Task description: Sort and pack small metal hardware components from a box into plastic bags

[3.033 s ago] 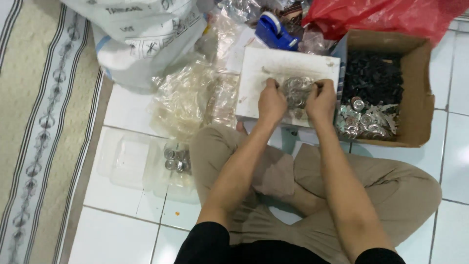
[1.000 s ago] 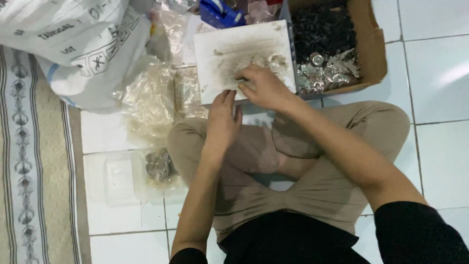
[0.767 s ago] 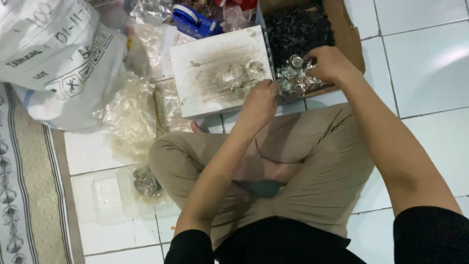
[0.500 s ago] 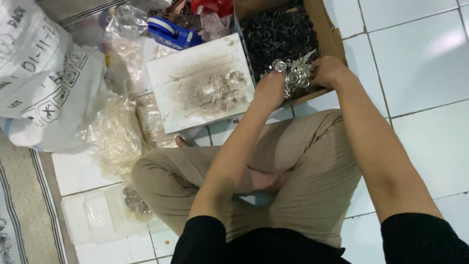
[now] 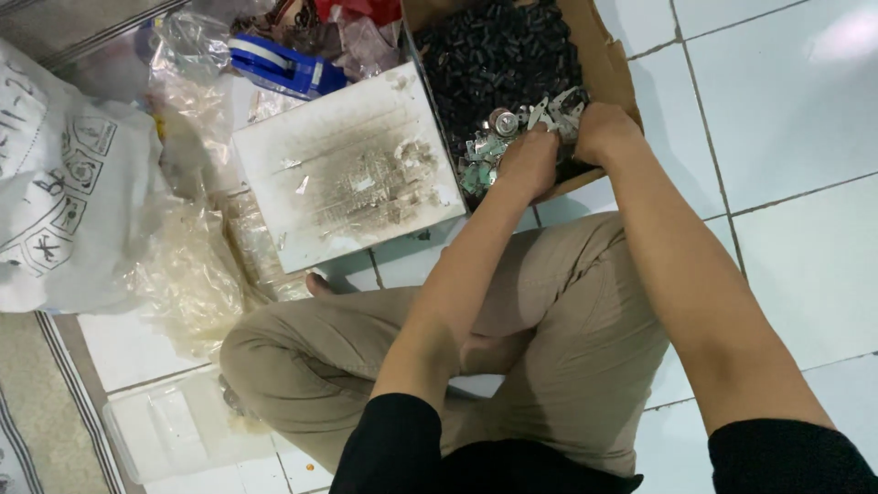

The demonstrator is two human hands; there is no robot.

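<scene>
I sit cross-legged on a white tiled floor. A cardboard box (image 5: 615, 69) at the top holds many small black parts (image 5: 498, 50) and a heap of silvery metal pieces (image 5: 494, 137) in its near corner. Both hands are inside that corner. My left hand (image 5: 526, 163) rests on the heap with curled fingers. Just to its right, my right hand (image 5: 599, 130) is closed around more of the metal pieces. A stained white board (image 5: 347, 174) lies flat left of the box, with only scraps and dust on it.
A big white printed sack (image 5: 64, 183) and crumpled clear plastic bags (image 5: 192, 274) lie to the left. A blue tape dispenser (image 5: 283, 66) sits behind the board. A clear plastic container (image 5: 174, 425) stands by my left knee, beside a striped rug (image 5: 37, 412).
Both hands left the white board and moved right into the near corner of the cardboard box, first the right, then the left. The pile that lay on the board is gone.
</scene>
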